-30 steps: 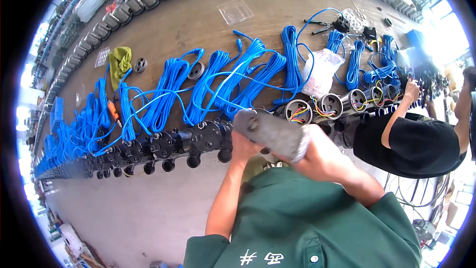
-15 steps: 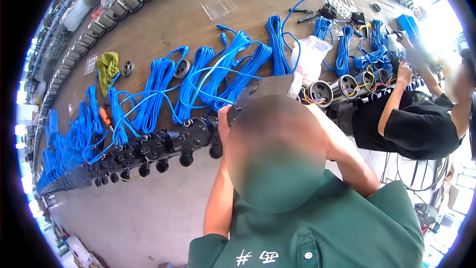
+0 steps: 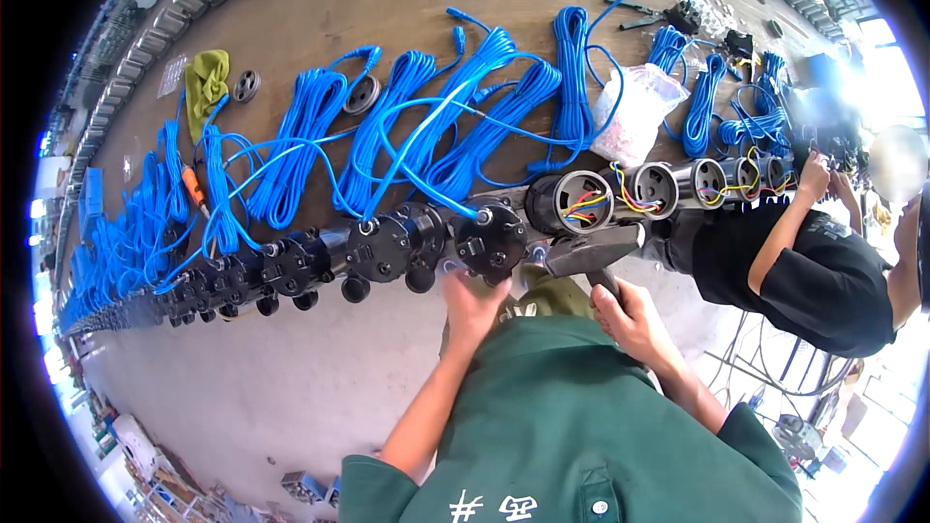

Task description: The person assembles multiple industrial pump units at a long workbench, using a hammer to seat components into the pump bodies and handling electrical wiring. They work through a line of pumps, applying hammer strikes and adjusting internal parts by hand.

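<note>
My right hand (image 3: pixel 632 320) is closed around the handle of a hammer (image 3: pixel 593 250). Its dark metal head lies level in front of the open end of a metal cylinder (image 3: pixel 570 203) with coloured wires inside. Just left of the hammer, a round black end cap (image 3: pixel 491 240) with a blue cable (image 3: pixel 426 186) plugged into it faces up. My left hand (image 3: pixel 472 305) is at the lower edge of this cap, its fingers blurred and partly hidden. Another capped cylinder (image 3: pixel 380 250) stands directly to the left.
Coiled blue cables (image 3: pixel 302 150) lie along the bench (image 3: pixel 320 10). A clear bag (image 3: pixel 639 111) of small pale pieces sits behind the open cylinders. An orange-handled screwdriver (image 3: pixel 194 189) and a green cloth (image 3: pixel 205 82) are at left. A co-worker in black (image 3: pixel 823 271) works at right.
Both hands, raised and partly covered by a blurred patch before, are now lower and apart. The hammer and the black cap have come into clear sight. The co-worker's hands have shifted slightly.
</note>
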`<move>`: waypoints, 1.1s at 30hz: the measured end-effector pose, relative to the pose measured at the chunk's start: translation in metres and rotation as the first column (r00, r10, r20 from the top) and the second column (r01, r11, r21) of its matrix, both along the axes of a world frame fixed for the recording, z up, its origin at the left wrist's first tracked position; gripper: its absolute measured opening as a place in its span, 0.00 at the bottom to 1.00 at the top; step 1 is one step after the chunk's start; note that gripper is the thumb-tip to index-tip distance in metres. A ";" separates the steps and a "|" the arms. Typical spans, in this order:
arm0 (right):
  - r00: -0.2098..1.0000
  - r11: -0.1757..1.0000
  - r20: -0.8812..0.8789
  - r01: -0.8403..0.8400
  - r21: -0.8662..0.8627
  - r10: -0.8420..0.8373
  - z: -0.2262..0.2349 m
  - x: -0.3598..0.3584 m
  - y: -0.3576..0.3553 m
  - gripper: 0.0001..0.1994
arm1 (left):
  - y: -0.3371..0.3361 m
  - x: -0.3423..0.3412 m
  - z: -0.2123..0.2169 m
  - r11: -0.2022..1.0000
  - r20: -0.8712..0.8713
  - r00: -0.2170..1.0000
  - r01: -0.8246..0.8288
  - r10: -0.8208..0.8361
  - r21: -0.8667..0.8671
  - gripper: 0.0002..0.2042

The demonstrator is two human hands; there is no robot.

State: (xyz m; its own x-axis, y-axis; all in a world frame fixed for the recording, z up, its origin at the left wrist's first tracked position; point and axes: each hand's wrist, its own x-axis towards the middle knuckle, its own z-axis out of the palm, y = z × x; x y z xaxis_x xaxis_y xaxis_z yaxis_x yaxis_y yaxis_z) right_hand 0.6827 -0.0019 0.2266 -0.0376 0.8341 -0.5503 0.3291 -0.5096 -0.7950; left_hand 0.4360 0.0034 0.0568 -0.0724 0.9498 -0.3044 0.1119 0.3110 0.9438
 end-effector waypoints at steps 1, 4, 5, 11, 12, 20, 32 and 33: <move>1.000 0.998 -0.015 0.012 -0.055 -0.013 -0.008 0.001 -0.004 0.21 | 0.004 0.003 -0.013 0.989 0.227 0.974 0.028 0.005 -0.143 0.34; 0.995 0.988 -0.080 0.049 -0.144 -0.061 -0.009 0.003 -0.002 0.22 | 0.016 0.018 -0.047 0.854 0.328 0.939 0.084 0.105 -0.513 0.15; 0.992 0.985 -0.103 0.057 -0.162 -0.074 -0.005 0.004 0.004 0.22 | 0.016 0.025 -0.056 0.818 0.369 0.913 0.077 0.172 -0.571 0.12; 0.938 0.939 -0.153 0.328 0.103 -0.311 -0.018 -0.006 0.002 0.21 | 0.006 0.032 -0.107 0.966 0.173 0.983 -0.017 0.064 -0.259 0.07; 0.984 0.986 -0.065 0.167 0.022 -0.165 -0.029 -0.015 0.001 0.21 | 0.014 0.033 -0.095 0.956 0.181 0.981 -0.018 0.074 -0.292 0.07; 0.893 0.943 -0.337 0.330 0.036 -0.299 0.031 0.026 0.020 0.24 | 0.019 0.026 -0.091 0.959 0.164 0.986 0.032 0.015 -0.280 0.18; 0.888 0.940 -0.312 0.307 -0.148 -0.338 0.013 0.004 0.023 0.19 | 0.015 0.021 -0.110 0.960 0.176 0.983 -0.002 0.054 -0.279 0.11; 0.868 0.934 -0.361 0.356 -0.026 -0.341 0.024 0.004 0.028 0.19 | 0.008 0.021 -0.114 0.968 0.163 0.985 -0.006 0.049 -0.252 0.10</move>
